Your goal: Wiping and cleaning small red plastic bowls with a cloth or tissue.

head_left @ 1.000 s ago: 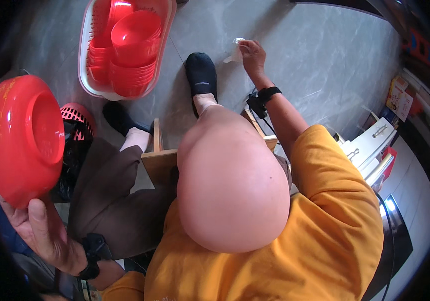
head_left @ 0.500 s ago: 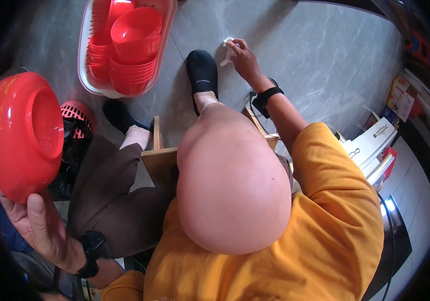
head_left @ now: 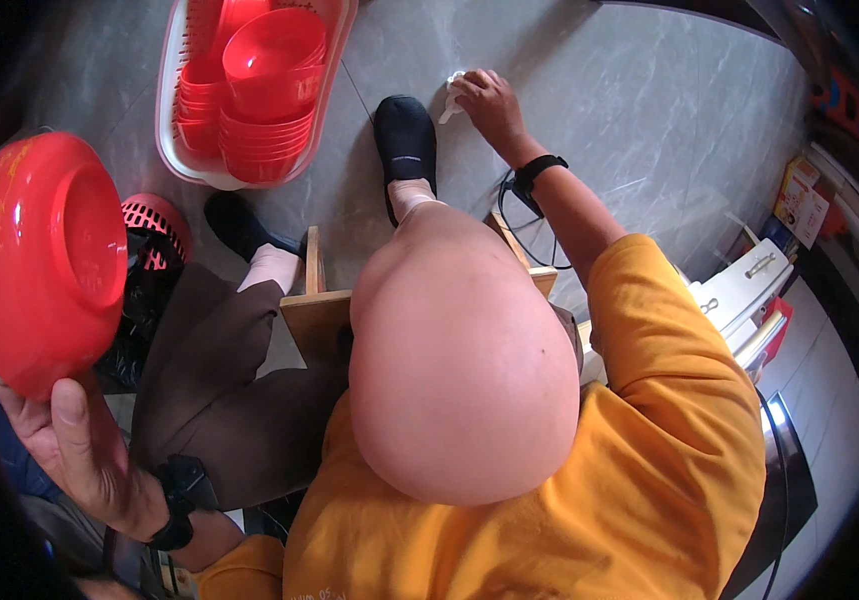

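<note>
At the far left, my left hand (head_left: pixel 89 460) grips the rim of a glossy red bowl (head_left: pixel 24 270), thumb on the near side. The bowl is tipped on its side, its round foot facing right and yellow markings on its outer wall. My right hand (head_left: pixel 492 108) is lowered toward the grey floor beyond my foot, its fingers closed on a crumpled white tissue (head_left: pixel 450 108). Stacks of red bowls (head_left: pixel 264 140) sit in a white basket (head_left: pixel 166 130) at the upper left, between my two hands.
A pink perforated bin (head_left: pixel 164 225) with a black bag stands beside the held bowl. My bare knee (head_left: pixel 464 370) rises in the middle, next to a wooden stool (head_left: pixel 314 315). A black cable (head_left: pixel 549 235) lies under my right forearm. White drawers (head_left: pixel 749 275) stand at right.
My right hand has shifted slightly away from me with the tissue, and its wrist has turned. The red bowl in my left hand has moved up a little.
</note>
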Tool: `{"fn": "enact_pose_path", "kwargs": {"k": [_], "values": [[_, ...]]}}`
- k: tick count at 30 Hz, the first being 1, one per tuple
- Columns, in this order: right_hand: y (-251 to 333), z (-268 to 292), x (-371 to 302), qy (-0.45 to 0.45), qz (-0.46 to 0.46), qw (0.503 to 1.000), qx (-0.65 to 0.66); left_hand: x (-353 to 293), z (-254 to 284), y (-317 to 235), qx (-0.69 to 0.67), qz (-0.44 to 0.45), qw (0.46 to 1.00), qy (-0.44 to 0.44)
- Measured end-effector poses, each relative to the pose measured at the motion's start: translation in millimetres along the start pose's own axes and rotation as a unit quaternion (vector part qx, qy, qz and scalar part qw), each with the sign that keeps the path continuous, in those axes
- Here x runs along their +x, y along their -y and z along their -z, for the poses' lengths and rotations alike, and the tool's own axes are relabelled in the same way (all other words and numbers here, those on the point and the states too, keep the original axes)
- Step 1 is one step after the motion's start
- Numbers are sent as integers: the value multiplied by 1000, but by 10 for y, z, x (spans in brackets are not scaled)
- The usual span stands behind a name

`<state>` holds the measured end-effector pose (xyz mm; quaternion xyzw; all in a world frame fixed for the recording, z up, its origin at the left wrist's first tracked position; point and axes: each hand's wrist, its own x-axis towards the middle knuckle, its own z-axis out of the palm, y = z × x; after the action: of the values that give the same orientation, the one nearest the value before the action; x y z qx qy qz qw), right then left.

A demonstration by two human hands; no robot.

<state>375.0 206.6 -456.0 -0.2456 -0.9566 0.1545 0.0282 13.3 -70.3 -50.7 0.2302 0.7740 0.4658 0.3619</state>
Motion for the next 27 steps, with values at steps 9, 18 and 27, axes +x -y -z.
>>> {"fn": "enact_pose_path", "kwargs": {"k": [9, 18, 27], "values": [[78, -40, 59, -17, -5, 999, -28, -42, -74, -36, -7, -8, 1000, -16], [88, -207, 174, -18, -15, 996, -91, -21, -9, 9, 46, 2, 998, -36], [-115, -64, 234, 12, -390, 839, 379, -23, -36, -85, -10, 8, 1000, 11]]}}
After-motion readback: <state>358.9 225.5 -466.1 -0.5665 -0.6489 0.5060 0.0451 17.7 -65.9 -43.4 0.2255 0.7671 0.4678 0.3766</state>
